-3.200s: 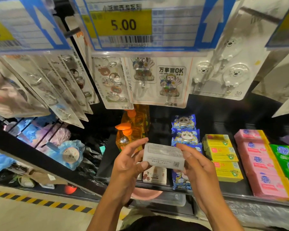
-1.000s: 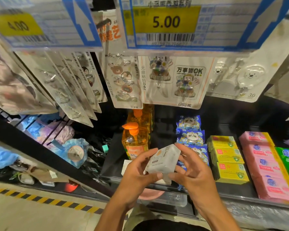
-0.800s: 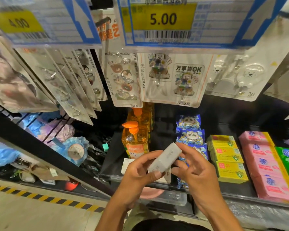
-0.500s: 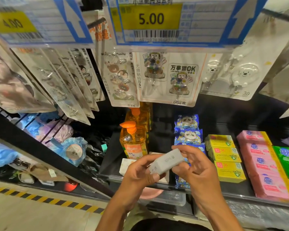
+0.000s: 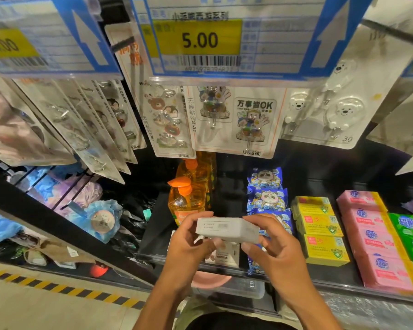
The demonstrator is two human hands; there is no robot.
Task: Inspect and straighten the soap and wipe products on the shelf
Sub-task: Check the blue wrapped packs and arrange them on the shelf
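Both curled tight: left grip (image 5: 188,244), right grip (image 5: 274,256) pinch the white soap box (image 5: 227,229); orange pump bottle (image 5: 186,201) just behind.

Both forearms in from bottom edge, L hand (image 5: 188,246) & R hand (image 5: 278,256) close together, each gripping one end of white box (image 5: 227,230), thumbs below, fingers curled over top

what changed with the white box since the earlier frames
The white box was turned between both hands: tipped up on a corner, then brought level with a narrow side facing the camera. The left hand and right hand kept holding it. The orange bottles and yellow packs stayed put.
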